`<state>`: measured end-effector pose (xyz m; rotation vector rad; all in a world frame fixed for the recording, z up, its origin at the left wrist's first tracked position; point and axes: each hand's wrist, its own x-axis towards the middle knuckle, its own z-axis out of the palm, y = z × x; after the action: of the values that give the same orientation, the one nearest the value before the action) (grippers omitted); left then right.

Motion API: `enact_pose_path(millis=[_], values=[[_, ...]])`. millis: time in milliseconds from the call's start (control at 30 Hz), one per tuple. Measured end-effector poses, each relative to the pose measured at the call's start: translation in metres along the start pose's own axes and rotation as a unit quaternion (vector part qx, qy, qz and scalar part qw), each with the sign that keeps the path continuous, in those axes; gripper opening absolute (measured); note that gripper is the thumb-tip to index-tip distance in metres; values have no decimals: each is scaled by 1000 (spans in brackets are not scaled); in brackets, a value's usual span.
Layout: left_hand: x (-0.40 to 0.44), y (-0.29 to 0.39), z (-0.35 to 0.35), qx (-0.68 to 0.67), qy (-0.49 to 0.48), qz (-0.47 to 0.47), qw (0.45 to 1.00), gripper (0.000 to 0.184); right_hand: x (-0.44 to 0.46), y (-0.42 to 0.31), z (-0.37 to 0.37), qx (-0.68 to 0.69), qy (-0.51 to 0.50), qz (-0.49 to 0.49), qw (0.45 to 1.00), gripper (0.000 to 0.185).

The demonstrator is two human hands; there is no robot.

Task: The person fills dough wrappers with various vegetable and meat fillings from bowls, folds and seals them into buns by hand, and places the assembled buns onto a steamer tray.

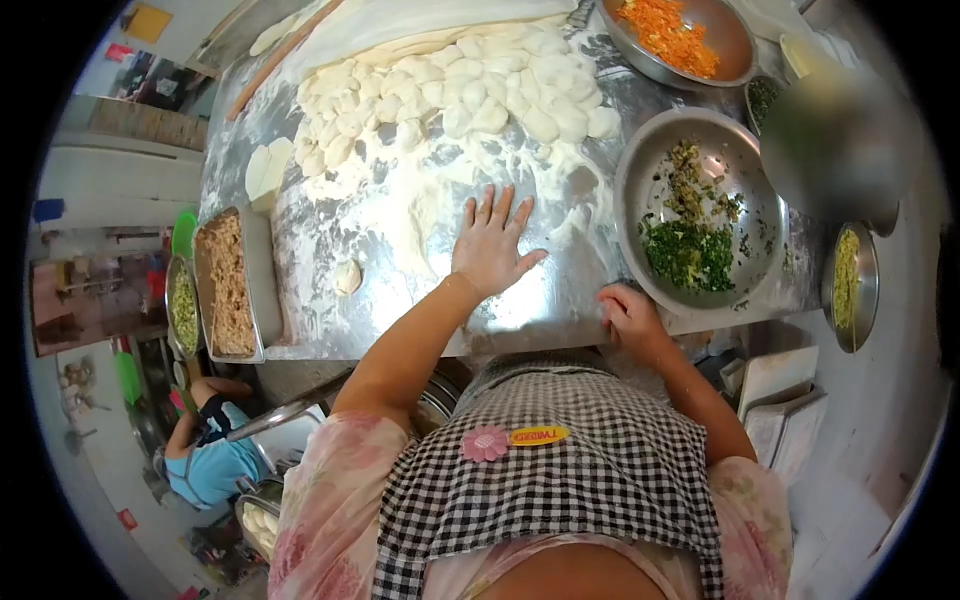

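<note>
My left hand lies flat on the floured metal table, palm down with the fingers spread, holding nothing. At the table's front edge is my right hand, its fingers curled; whether something small is in them I cannot make out. Many dough pieces are heaped beyond my left hand. One single dough piece rests to the left of my left forearm. Right of my hands stands a large metal bowl with chopped greens and a brownish chopped mix.
A meat-filled tray stands at the left edge. A bowl of shredded carrot is at the back right, a dish of yellow-green bits at far right. A rolling pin lies back left. Another person is at lower left.
</note>
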<state>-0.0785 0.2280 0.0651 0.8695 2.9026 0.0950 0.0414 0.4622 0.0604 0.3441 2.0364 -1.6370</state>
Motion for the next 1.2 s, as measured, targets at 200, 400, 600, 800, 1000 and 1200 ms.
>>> enact_pose_path(millis=[200,400,600,800,1000,1200], values=[[4,-46,16,-255,12,-47,966,47,-2,-2,13,39,4,-48,998,22],[-42,-37,2,-276,21,-196,941,29,10,-22,44,-28,-44,-40,998,27],[-59,11,-35,-659,73,-229,712,23,9,-82,64,113,6,-5,994,26],[-61,38,-36,-615,-38,22,787,26,-37,-117,36,-89,119,-227,963,22],[-32,135,-26,-799,-132,-6,587,32,-92,-67,-111,-204,356,-82,908,25],[26,225,-33,-820,-235,-32,521,31,-168,60,-341,-540,491,141,668,26]])
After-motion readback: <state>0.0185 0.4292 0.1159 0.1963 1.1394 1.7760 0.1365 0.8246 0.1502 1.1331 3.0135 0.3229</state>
